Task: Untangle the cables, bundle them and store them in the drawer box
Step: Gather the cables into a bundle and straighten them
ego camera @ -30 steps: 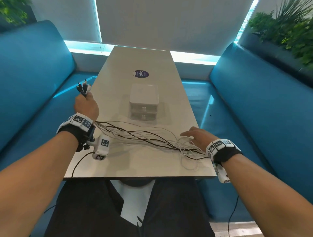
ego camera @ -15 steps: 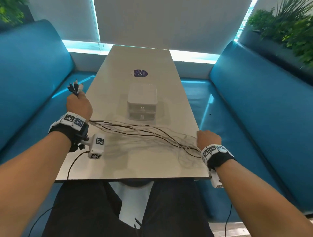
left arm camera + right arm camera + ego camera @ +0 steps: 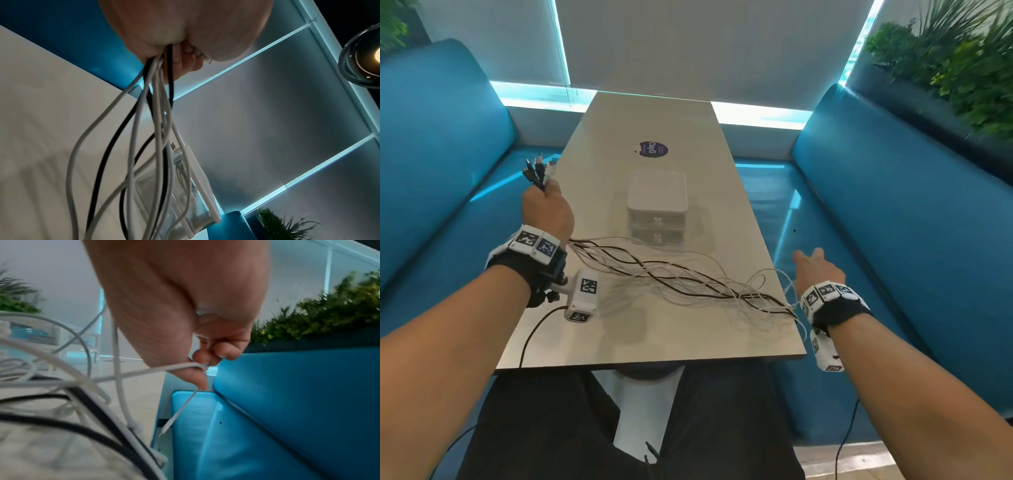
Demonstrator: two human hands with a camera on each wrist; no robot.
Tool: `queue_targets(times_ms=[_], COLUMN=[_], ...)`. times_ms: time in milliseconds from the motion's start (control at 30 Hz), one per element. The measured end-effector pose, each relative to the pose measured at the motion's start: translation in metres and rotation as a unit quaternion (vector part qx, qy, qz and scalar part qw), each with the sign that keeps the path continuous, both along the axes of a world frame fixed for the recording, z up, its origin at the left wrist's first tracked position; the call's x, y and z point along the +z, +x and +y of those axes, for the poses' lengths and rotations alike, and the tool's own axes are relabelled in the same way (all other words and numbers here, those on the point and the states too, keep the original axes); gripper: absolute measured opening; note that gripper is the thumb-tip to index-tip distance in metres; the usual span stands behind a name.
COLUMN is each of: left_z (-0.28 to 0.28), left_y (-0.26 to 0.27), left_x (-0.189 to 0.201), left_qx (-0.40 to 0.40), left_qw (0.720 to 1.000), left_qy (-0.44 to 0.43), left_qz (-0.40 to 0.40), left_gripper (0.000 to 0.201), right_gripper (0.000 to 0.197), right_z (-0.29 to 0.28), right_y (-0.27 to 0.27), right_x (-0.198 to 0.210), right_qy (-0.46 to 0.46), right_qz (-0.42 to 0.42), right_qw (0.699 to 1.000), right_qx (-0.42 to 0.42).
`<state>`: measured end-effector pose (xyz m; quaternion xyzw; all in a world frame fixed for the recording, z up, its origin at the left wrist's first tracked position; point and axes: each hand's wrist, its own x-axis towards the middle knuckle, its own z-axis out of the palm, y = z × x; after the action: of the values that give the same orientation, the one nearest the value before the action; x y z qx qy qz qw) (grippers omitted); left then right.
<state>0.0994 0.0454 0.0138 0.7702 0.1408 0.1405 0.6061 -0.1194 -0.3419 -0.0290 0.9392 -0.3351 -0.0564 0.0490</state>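
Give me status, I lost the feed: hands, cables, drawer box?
Left hand grips the cables by their plug ends. Right hand pinches one white cable off the table edge. Drawer box shut, unobstructed.

A long pale table (image 3: 599, 346) runs away from the viewer between two blue benches. A white drawer box (image 3: 656, 205) stands on it around the middle. Farther back, a round dark sticker (image 3: 653, 149) lies flat on the top. Near the front, white and black cables (image 3: 688, 282) trail across the surface from left to the right edge.
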Motion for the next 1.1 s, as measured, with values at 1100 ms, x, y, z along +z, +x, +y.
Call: queue_targets(times_ms=[1100], left_z=[-0.015], left_y=[-0.044], left_x=[0.070], left_qx=[-0.093], left_qw=[0.966], left_qy=[-0.229], left_qz=[-0.070], left_gripper=[0.030], right_gripper=[0.032], right_z=[0.225], right_y=[0.099], right_x=[0.025], right_qy=[0.318], right_qz=[-0.101], right_qw=[0.875], right_qx=[0.350])
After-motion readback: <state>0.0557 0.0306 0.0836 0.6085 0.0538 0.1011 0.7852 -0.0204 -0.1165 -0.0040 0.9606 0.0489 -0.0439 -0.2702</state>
